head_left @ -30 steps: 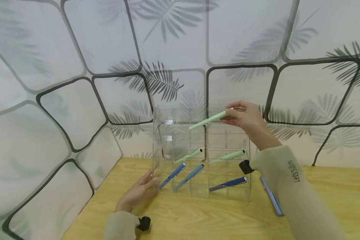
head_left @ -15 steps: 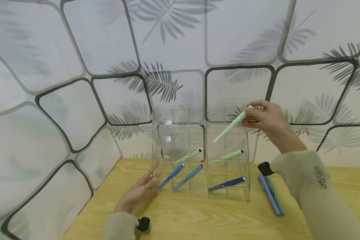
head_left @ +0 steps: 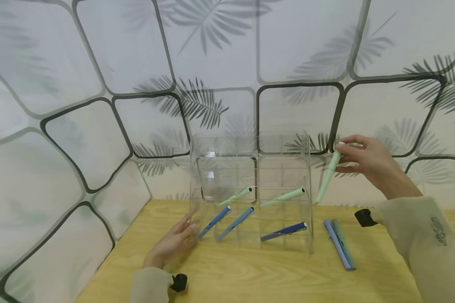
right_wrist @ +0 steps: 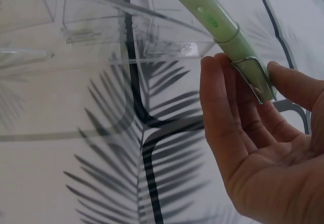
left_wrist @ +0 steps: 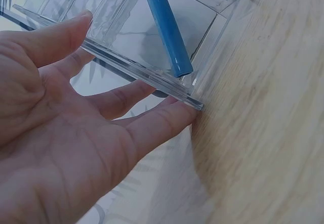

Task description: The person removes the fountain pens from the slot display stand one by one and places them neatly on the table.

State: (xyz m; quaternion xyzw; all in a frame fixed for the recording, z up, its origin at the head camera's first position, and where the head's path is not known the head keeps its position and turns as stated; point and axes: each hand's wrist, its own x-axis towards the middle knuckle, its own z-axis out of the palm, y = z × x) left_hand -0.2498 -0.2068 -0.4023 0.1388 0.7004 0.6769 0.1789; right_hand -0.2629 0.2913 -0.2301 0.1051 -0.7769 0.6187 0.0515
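In the head view, a clear acrylic pen rack point(head_left: 309, 176) stands on the wooden table. My left hand point(head_left: 170, 246) is at its lower left side; the left wrist view shows fairly straight fingers point(left_wrist: 162, 125) at the panel's edge, some passing behind it, and the thumb apart in front. Right of the rack, my right hand point(head_left: 375, 162) pinches a light green pen point(head_left: 329, 174) by its clip end, the other end slanting down. Two light green pens point(head_left: 236, 195) lie in a middle tier. Lower down rest a blue pen point(head_left: 214, 221), a grey-blue pen point(head_left: 236, 223) and a dark blue pen point(head_left: 284, 231).
On the table point(head_left: 250, 277) right of the rack, a lavender pen point(head_left: 336, 244) and a grey-green pen point(head_left: 343, 244) lie side by side. Behind stands a patterned wall point(head_left: 299, 113) with leaf prints, and another wall side point(head_left: 79, 155) is at the left.
My right hand has carried the light green pen from in front of the rack's upper part to the right, past its side, tilting the pen steeper. The left hand stays at the rack.
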